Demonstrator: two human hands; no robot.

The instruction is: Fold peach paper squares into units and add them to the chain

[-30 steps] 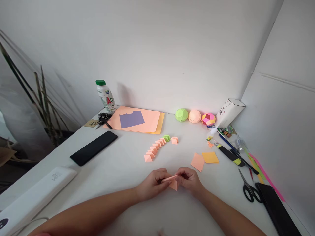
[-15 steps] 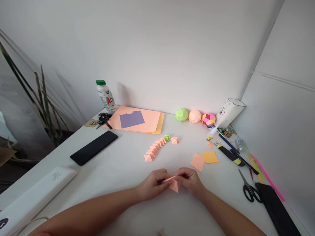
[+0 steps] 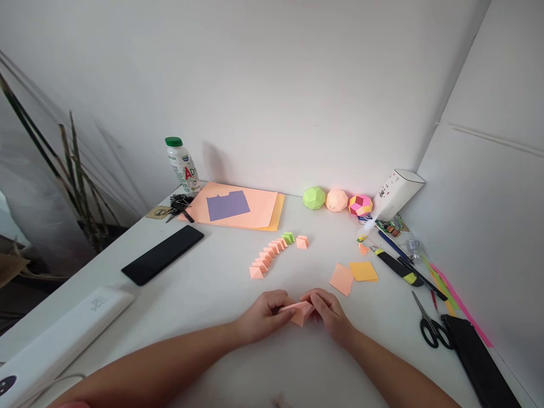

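Visibly folded, angular peach paper (image 3: 301,313) is pinched by left hand (image 3: 263,319) and right hand (image 3: 332,316).

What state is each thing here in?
Left hand, holding paper
Right hand, holding the same paper
Paper, folded
Small pieces, folded, in a row
Yellow square, lying flat
Purple sheet, flat, edge notched
Bottle, standing, capped
Scissors, lying down; blades hard to tell
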